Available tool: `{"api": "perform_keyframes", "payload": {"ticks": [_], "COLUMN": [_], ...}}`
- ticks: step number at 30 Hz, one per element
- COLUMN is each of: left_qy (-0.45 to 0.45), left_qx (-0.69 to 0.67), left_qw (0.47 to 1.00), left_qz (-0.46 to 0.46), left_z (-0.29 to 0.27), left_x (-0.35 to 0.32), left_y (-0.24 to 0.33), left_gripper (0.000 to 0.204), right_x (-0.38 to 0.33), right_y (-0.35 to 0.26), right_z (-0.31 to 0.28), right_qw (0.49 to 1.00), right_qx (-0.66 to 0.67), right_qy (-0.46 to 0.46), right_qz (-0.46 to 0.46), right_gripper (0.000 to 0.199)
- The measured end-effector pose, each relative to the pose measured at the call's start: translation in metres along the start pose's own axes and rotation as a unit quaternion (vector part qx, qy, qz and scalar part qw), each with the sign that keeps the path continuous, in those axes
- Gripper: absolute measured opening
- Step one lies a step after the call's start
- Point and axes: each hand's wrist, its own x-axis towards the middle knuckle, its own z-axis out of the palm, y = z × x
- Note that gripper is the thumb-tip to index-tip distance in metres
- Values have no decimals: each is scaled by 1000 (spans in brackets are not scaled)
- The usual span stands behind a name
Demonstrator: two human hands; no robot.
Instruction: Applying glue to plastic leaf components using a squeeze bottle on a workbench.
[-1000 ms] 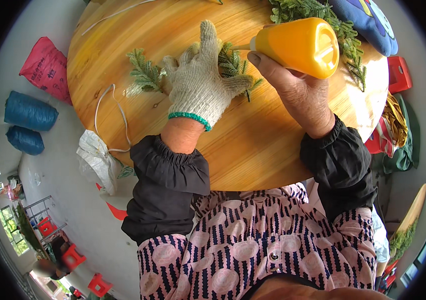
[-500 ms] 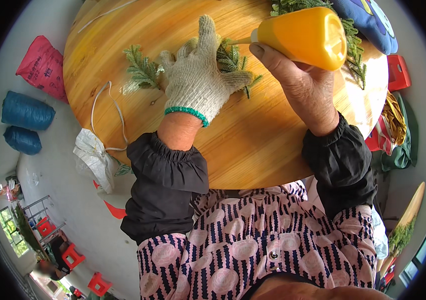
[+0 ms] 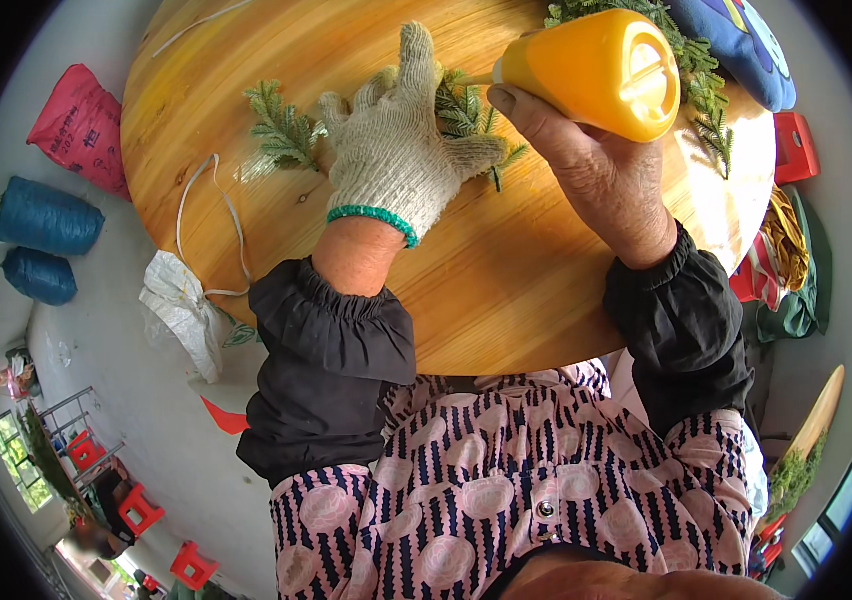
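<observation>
My left hand (image 3: 386,150), in a knitted off-white glove with a green cuff, lies palm down on the table with thumb and forefinger stretched apart and other fingers bent. Green needled sprigs show on both sides of it: one evergreen sprig (image 3: 284,125) by the little-finger side, another sprig (image 3: 463,112) between forefinger and thumb. What lies under the palm is hidden. My bare right hand (image 3: 591,170) is closed around a yellow squeeze bottle (image 3: 586,70), tilted on its side. The bottle's thin nozzle points left, over the sprig beside my gloved forefinger.
The round wooden table (image 3: 506,290) carries more evergreen branches (image 3: 711,105) and a blue cloth item (image 3: 736,45) at the far right. A white cord (image 3: 236,215) and a crumpled white bag (image 3: 181,310) lie at the left edge. Pink (image 3: 76,130) and blue sacks (image 3: 51,215) stand beyond.
My right hand and the yellow bottle have shifted slightly left, the nozzle reaching closer to my gloved fingers. My left hand keeps its place over the sprigs. The whole view has shifted slightly.
</observation>
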Motion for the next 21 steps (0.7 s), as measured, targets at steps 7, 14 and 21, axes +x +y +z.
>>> {"api": "perform_keyframes", "payload": {"ticks": [7,14,21], "left_qy": [-1,78,78], "left_qx": [9,66,63], "left_qw": [1000,994,994], "left_qz": [1,38,44], "left_z": [1,10,13], "left_x": [-1,-1,-2], "left_y": [1,-5,-10], "left_gripper": [120,124,125], "right_x": [3,-5,-6], "right_y": [-7,5,13], "right_z": [-5,0,-8], "right_qw": [983,976,976], "right_qx": [128,178,197], "right_qy": [27,54,12], "right_qz": [127,115,91], "right_gripper": [24,34,49]}}
